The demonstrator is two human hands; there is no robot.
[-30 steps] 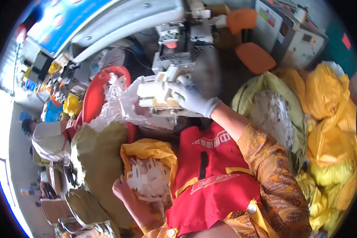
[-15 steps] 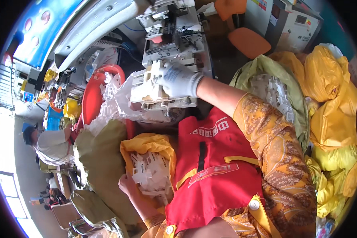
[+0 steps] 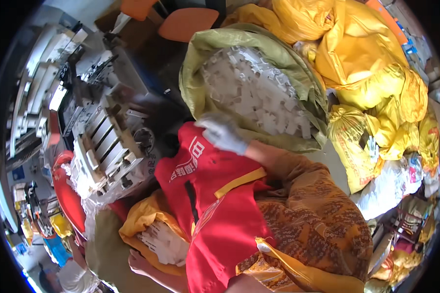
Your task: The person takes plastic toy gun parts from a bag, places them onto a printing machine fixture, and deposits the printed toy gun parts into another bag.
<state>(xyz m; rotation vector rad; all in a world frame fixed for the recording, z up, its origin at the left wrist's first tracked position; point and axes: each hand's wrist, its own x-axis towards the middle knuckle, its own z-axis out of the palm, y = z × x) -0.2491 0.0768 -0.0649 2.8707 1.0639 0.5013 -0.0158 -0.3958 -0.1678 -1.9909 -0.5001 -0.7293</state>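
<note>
My right hand (image 3: 223, 134), in a white and grey glove, is over the upper part of my red apron (image 3: 225, 229), next to the near rim of a large green sack (image 3: 193, 63). Motion smears its fingers, and nothing shows clearly in it. White plastic pieces (image 3: 259, 93) fill that sack. My bare left hand (image 3: 140, 263) is low on the left, beside a yellow bag (image 3: 137, 220) with more white plastic pieces (image 3: 165, 244) inside. How its fingers are set cannot be made out.
A machine with a pale slatted block (image 3: 110, 139) stands at left, beside a red tub (image 3: 69, 195). Full yellow bags (image 3: 357, 49) pile up at the right, with a clear plastic bag (image 3: 388, 193) below them. An orange chair (image 3: 188, 24) is at the back.
My view has swung right. My right hand has left the pale block on the machine and come over beside the green sack. My left hand stays by the yellow bag.
</note>
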